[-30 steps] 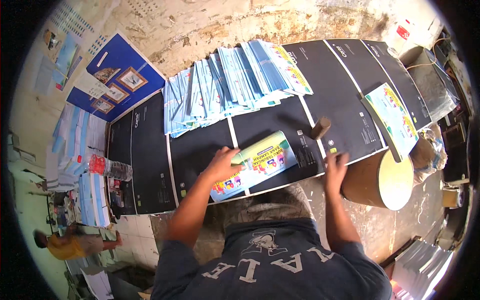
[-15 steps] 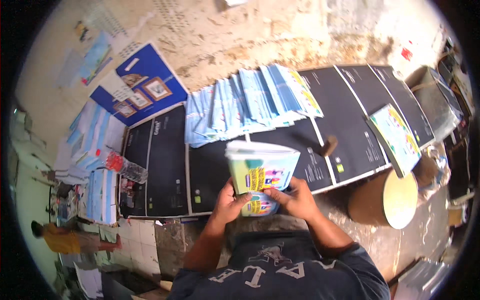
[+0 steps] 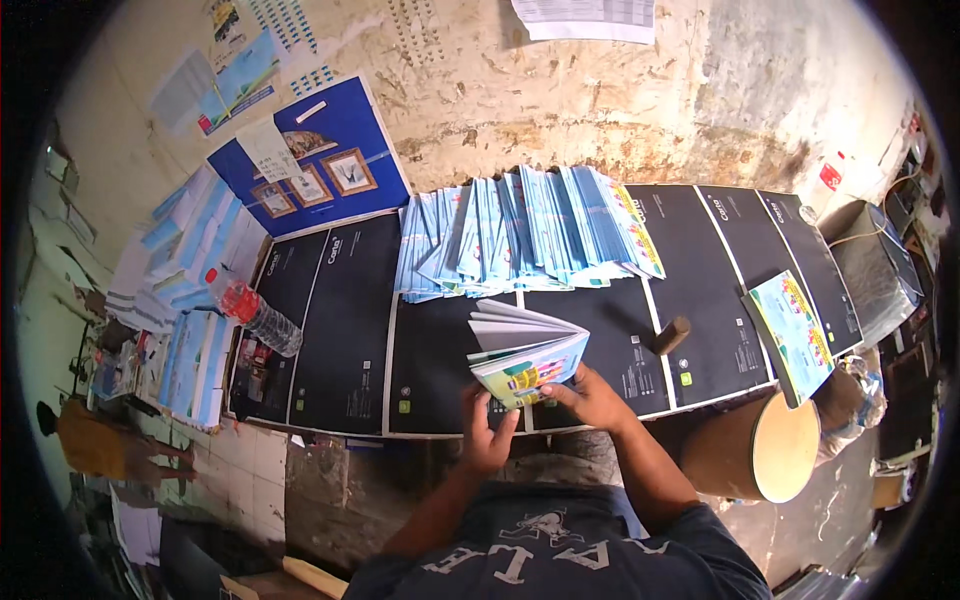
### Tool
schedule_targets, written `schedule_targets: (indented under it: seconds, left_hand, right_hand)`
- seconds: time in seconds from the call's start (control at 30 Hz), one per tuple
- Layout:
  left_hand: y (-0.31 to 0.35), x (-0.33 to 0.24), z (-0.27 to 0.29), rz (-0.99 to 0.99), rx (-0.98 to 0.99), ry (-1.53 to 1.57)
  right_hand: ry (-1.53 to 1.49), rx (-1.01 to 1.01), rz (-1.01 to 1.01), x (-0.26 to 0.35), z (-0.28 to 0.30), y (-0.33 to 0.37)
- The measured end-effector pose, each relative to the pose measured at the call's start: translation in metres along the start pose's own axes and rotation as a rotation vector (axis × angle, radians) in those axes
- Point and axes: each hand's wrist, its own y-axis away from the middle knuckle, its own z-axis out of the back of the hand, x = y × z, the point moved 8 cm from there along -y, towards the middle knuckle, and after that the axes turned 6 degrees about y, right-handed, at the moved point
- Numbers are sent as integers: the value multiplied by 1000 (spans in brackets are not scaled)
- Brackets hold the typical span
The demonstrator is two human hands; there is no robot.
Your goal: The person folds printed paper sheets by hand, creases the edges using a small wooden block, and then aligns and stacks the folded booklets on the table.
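Right fingers (image 3: 562, 393) pinch a partly open booklet (image 3: 530, 372); left fingers (image 3: 506, 428), spread apart, beside it; booklet row (image 3: 525, 232) beyond both.

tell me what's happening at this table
A person holds a blue and yellow paper booklet, its pages partly fanned, over the front of a long black table. The right hand grips its right side; the left hand is at its lower left, its grip unclear. Behind lies an overlapping row of light-blue paper booklets, with a brown cylindrical object to the right.
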Motion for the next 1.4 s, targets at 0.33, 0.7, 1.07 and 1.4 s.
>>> schedule_targets:
  seconds: [0.33, 0.7, 1.07, 1.4]
  left_hand:
    - [-26, 1, 6, 373, 226, 260]
    - [45, 50, -15, 935, 77, 1049]
    - [39, 54, 11, 896, -37, 1086]
    - [37, 55, -8, 887, -23, 1105]
  right_hand:
    - [-42, -158, -207, 2, 3, 6]
    - [-409, -92, -429, -45, -33, 45]
    - [-134, -468, -273, -65, 62, 65]
    - [181, -115, -542, -46, -7, 52]
